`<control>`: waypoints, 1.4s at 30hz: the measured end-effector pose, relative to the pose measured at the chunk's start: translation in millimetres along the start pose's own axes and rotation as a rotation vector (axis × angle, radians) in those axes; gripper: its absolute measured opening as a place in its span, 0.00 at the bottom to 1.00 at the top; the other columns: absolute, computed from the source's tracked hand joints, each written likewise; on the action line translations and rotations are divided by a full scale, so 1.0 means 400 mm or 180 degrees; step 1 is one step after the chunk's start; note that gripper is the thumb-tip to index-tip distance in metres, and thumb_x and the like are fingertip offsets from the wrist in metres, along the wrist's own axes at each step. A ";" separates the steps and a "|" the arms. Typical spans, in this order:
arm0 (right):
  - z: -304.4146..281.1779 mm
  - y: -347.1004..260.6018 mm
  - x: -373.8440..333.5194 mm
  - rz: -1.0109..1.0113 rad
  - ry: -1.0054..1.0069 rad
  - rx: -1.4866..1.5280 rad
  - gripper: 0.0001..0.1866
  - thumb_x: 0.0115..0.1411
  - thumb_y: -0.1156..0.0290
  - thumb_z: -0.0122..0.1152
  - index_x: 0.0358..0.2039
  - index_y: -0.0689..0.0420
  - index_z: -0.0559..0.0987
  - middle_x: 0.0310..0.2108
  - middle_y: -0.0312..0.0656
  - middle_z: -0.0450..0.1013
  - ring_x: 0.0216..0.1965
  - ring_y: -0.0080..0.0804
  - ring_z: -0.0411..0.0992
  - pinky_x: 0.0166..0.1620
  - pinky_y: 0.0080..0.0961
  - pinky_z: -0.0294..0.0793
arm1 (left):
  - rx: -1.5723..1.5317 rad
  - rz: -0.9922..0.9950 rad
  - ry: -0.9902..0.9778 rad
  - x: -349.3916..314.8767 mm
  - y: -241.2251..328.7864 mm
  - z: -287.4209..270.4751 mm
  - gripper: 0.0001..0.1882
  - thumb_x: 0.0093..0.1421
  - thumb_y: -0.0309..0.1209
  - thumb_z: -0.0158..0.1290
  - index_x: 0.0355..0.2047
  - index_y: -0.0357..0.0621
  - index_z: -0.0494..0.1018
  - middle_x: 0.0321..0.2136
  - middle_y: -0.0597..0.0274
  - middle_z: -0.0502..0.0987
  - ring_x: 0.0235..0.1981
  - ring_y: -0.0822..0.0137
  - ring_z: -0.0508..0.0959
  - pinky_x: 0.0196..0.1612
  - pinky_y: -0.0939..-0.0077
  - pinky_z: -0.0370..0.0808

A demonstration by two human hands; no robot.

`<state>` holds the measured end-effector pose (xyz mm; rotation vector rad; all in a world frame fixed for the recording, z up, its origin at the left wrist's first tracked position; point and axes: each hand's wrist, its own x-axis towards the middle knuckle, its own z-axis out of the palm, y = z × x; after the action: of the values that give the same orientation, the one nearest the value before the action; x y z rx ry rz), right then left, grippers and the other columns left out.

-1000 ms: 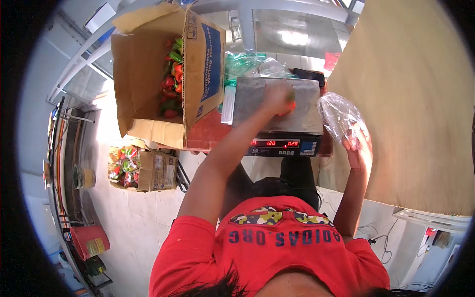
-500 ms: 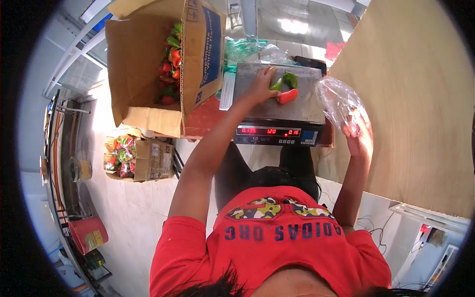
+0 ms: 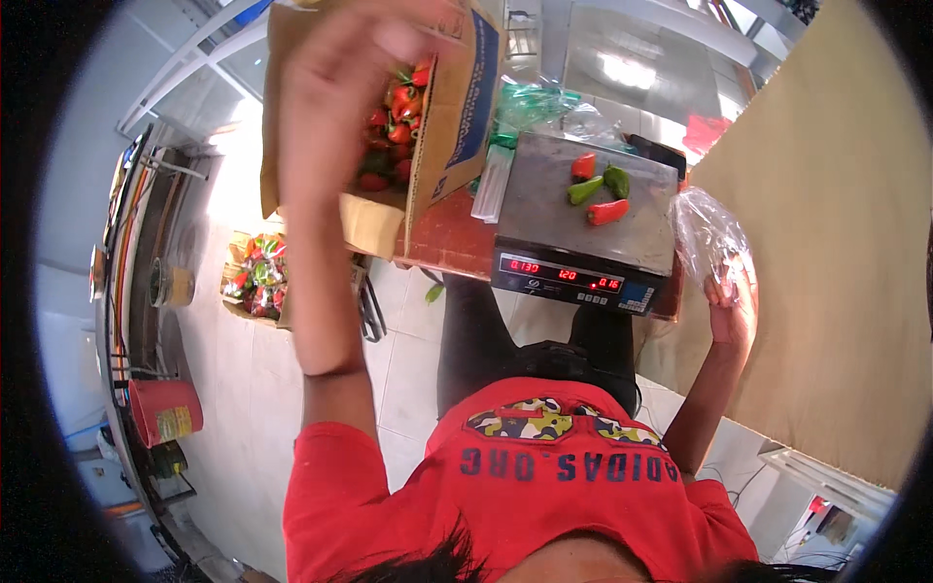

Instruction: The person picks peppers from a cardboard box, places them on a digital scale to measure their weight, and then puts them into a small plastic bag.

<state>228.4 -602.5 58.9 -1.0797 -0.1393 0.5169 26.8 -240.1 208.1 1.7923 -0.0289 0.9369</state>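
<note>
Two red peppers, one nearer [image 3: 608,213] and one farther back [image 3: 583,166], lie with a light green pepper [image 3: 584,188] and a dark green pepper [image 3: 617,181] on the metal plate of a digital scale [image 3: 544,209]. Raised over the cardboard box [image 3: 454,146] at the far left is my left hand [image 3: 374,53], blurred by motion, so its fingers cannot be read. Many red and green peppers [image 3: 398,121] fill that box, partly hidden by my forearm. To the right of the scale, my right hand [image 3: 734,303] grips a clear plastic bag [image 3: 709,228].
Behind the scale are green and clear plastic bags [image 3: 535,107] and a dark flat object [image 3: 656,151]. A smaller box of bagged peppers [image 3: 258,277] sits on the floor at left, and a green pepper [image 3: 434,292] lies below the table. A wooden panel [image 3: 826,223] borders the right side.
My left hand has left the scale and swung up and left over the box. A second red pepper now shows on the plate. My right hand keeps the bag beside the scale.
</note>
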 end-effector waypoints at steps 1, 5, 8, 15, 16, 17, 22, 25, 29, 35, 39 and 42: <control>0.010 0.005 0.002 -0.0006 0.0008 0.0013 0.04 0.63 0.72 0.50 0.37 0.57 0.69 0.22 0.29 0.62 0.16 0.13 0.53 0.22 0.14 0.54 | 0.0242 -0.0199 0.0308 0.019 -0.011 -0.055 0.16 0.60 0.36 0.51 0.45 0.41 0.72 0.42 0.58 0.75 0.41 0.66 0.75 0.50 0.70 0.71; 0.050 0.022 0.002 0.0052 -0.0272 0.0074 0.04 0.63 0.72 0.49 0.37 0.57 0.69 0.22 0.29 0.62 0.16 0.13 0.53 0.22 0.14 0.54 | 0.1993 -0.1013 -0.0163 -0.029 -0.298 -0.393 0.21 0.58 0.36 0.54 0.50 0.42 0.69 0.44 0.57 0.75 0.46 0.66 0.73 0.53 0.72 0.67; 0.049 0.027 0.002 0.0060 -0.0090 0.0110 0.04 0.63 0.72 0.49 0.38 0.57 0.69 0.22 0.29 0.62 0.16 0.13 0.53 0.22 0.13 0.53 | 0.2562 -0.1300 -0.0833 -0.091 -0.444 -0.430 0.22 0.57 0.36 0.54 0.50 0.40 0.69 0.45 0.55 0.75 0.46 0.64 0.73 0.51 0.71 0.68; 0.017 0.027 0.019 0.0099 -0.0209 -0.0007 0.06 0.63 0.71 0.50 0.39 0.58 0.70 0.23 0.30 0.63 0.17 0.13 0.54 0.23 0.15 0.53 | 0.2819 -0.3373 -0.0756 -0.231 -0.686 -0.448 0.20 0.54 0.38 0.52 0.43 0.36 0.71 0.44 0.45 0.75 0.45 0.57 0.76 0.46 0.63 0.73; 0.021 0.024 0.018 0.0082 -0.0340 0.0013 0.06 0.63 0.71 0.50 0.39 0.58 0.70 0.23 0.30 0.64 0.18 0.13 0.54 0.23 0.15 0.53 | 0.2555 -0.3450 -0.0358 -0.226 -0.697 -0.441 0.21 0.53 0.39 0.53 0.43 0.37 0.70 0.45 0.44 0.74 0.45 0.57 0.76 0.46 0.62 0.73; 0.030 0.024 0.015 0.0077 -0.0330 0.0009 0.06 0.63 0.71 0.50 0.39 0.58 0.70 0.23 0.30 0.64 0.18 0.13 0.54 0.23 0.15 0.53 | 0.2287 -0.3493 0.0054 -0.225 -0.704 -0.436 0.22 0.52 0.39 0.53 0.44 0.37 0.69 0.46 0.42 0.74 0.46 0.56 0.76 0.46 0.62 0.73; 0.030 0.024 0.011 0.0073 -0.0034 -0.0031 0.06 0.63 0.71 0.50 0.39 0.57 0.70 0.24 0.30 0.64 0.18 0.13 0.54 0.24 0.15 0.54 | 0.4059 -0.2398 -0.1200 -0.131 -0.668 -0.377 0.26 0.51 0.41 0.55 0.46 0.37 0.66 0.43 0.44 0.75 0.45 0.54 0.76 0.46 0.62 0.73; 0.054 0.035 0.014 0.0074 -0.0006 0.0009 0.05 0.63 0.71 0.50 0.38 0.57 0.70 0.24 0.30 0.64 0.18 0.13 0.53 0.23 0.15 0.54 | 0.4056 -0.1856 -0.1220 -0.149 -0.719 -0.446 0.28 0.49 0.40 0.56 0.47 0.37 0.64 0.40 0.45 0.76 0.42 0.54 0.77 0.45 0.62 0.74; 0.014 0.035 0.019 -0.0010 -0.0238 0.0049 0.05 0.63 0.71 0.50 0.37 0.57 0.69 0.24 0.30 0.63 0.17 0.14 0.53 0.22 0.14 0.53 | 0.2260 -0.3268 -0.1430 -0.109 -0.780 -0.389 0.28 0.47 0.38 0.58 0.48 0.41 0.66 0.36 0.48 0.78 0.38 0.53 0.78 0.42 0.63 0.74; 0.026 0.024 0.009 -0.0029 -0.0336 -0.0035 0.04 0.63 0.71 0.49 0.36 0.57 0.69 0.23 0.30 0.63 0.16 0.14 0.53 0.22 0.13 0.53 | 0.2652 -0.2389 -0.2274 -0.145 -0.841 -0.362 0.29 0.47 0.38 0.58 0.51 0.47 0.69 0.38 0.50 0.78 0.40 0.58 0.79 0.41 0.64 0.74; 0.017 0.013 0.001 -0.0014 -0.0187 -0.0031 0.05 0.63 0.70 0.51 0.37 0.58 0.69 0.23 0.30 0.63 0.17 0.13 0.54 0.22 0.13 0.54 | 0.3096 -0.2021 -0.2031 -0.151 -0.793 -0.302 0.29 0.48 0.41 0.57 0.52 0.49 0.69 0.40 0.51 0.78 0.41 0.59 0.79 0.42 0.64 0.74; 0.006 0.000 -0.005 -0.0070 0.0144 -0.0066 0.06 0.62 0.70 0.53 0.37 0.58 0.70 0.21 0.29 0.63 0.17 0.13 0.55 0.22 0.13 0.54 | 0.3342 -0.2688 -0.2059 -0.094 -0.695 -0.253 0.26 0.49 0.45 0.56 0.45 0.45 0.74 0.35 0.54 0.80 0.34 0.61 0.80 0.38 0.65 0.77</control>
<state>225.8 -601.4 60.6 -1.1082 -0.1168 0.4719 63.4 -52.2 -20.6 2.6150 0.8793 -0.3706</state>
